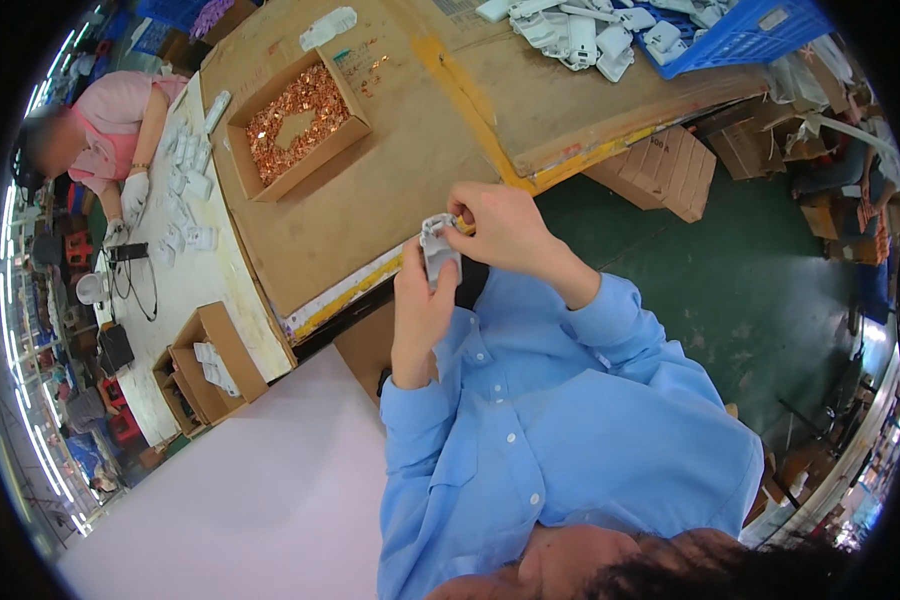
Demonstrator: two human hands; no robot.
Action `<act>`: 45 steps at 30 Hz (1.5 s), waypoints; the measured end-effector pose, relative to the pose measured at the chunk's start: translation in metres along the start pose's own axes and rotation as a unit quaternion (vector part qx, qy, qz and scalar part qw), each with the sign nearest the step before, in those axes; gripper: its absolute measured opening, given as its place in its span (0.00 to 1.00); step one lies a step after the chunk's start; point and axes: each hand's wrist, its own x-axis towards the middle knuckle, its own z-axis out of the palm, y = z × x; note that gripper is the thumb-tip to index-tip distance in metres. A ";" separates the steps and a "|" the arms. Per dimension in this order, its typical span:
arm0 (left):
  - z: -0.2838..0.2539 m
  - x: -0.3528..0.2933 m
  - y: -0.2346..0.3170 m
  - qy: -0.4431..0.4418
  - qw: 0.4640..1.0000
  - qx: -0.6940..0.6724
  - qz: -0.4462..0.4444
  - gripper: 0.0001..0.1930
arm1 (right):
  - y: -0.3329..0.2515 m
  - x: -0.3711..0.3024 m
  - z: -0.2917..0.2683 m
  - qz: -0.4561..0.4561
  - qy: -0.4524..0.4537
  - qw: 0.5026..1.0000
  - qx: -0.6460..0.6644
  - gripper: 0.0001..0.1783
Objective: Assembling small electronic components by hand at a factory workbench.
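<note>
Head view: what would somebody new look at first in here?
Probably the shiny copper-coloured bits filling an open box on the table, up and left of the middle. Next, the bright blue shirt in the lower middle, with the left hand holding a white casing above it and the right hand at its upper end. Then the blue basket at the top right, with white parts beside it.

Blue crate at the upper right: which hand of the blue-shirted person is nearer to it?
Right. The right hand, at the white plastic piece, is below and left of the blue crate; the left hand, holding that piece, is lower and farther left.
</note>
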 end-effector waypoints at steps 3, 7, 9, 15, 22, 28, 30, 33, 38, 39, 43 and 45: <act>-0.024 -0.003 -0.024 0.007 0.999 0.048 -0.021 0.14 | 0.004 0.013 0.011 -0.001 -0.015 1.000 0.019 0.16; -0.075 -0.003 -0.044 0.118 0.985 -0.069 -0.108 0.10 | 0.025 0.028 0.025 -0.014 -0.001 0.999 0.042 0.16; -0.112 0.003 -0.059 0.214 0.966 -0.093 -0.108 0.08 | 0.034 0.037 0.023 0.056 0.070 0.995 0.044 0.15; -0.278 0.065 -0.145 0.314 0.864 -0.359 -0.164 0.07 | 0.061 0.040 0.030 0.048 0.155 0.985 0.064 0.12; -0.293 0.118 -0.162 0.541 0.839 0.056 -0.014 0.33 | 0.064 0.041 0.023 0.032 0.148 0.977 0.153 0.11; -0.187 0.088 -0.119 0.400 0.899 0.154 0.088 0.19 | 0.102 0.111 -0.057 -0.076 0.216 0.967 -0.112 0.16; -0.156 0.085 -0.106 0.344 0.925 0.157 0.034 0.17 | 0.141 0.160 -0.081 -0.101 0.177 0.943 -0.262 0.21; -0.140 0.089 -0.120 0.304 0.910 0.257 0.112 0.16 | 0.169 0.220 -0.106 -0.108 0.065 0.906 -0.404 0.29; -0.131 0.083 -0.106 0.301 0.894 0.305 0.127 0.16 | 0.178 0.262 -0.101 -0.059 -0.073 0.804 -0.587 0.28; -0.132 0.083 -0.106 0.292 0.896 0.310 0.129 0.17 | 0.176 0.270 -0.098 -0.049 -0.102 0.788 -0.605 0.26; -0.136 0.083 -0.105 0.272 0.895 0.333 0.117 0.17 | 0.159 0.282 -0.091 -0.077 -0.139 0.733 -0.662 0.22; -0.138 0.085 -0.103 0.270 0.899 0.322 0.122 0.18 | 0.149 0.277 -0.099 -0.114 -0.084 0.745 -0.652 0.24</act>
